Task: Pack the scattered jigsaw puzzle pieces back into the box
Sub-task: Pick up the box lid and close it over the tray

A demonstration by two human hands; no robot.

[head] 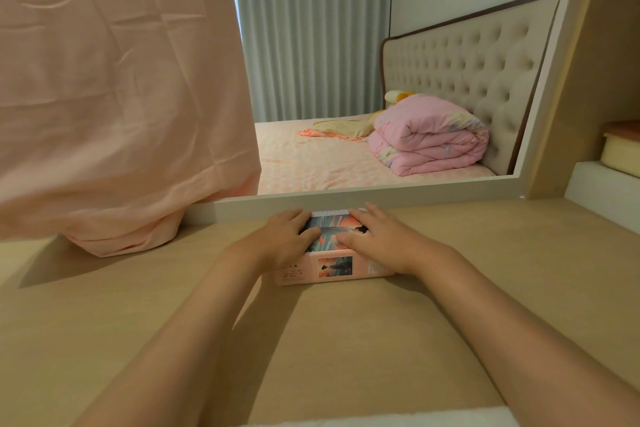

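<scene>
Pink box (333, 266) w/ sunset pic, beige desk (346, 340).

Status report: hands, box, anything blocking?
Left hand and right hand flat on box. Lid on, by mirror frame. No loose pieces in view. Pink cloth left, apart.

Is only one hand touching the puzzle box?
No, the left hand and the right hand both lie flat on top of the box.

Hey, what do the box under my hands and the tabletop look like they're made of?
The box looks like printed cardboard, slightly satin: crisp folded edges and picture panels on its side. The tabletop seems matte wood-look laminate or veneer: faint even grain, no glare.
</scene>
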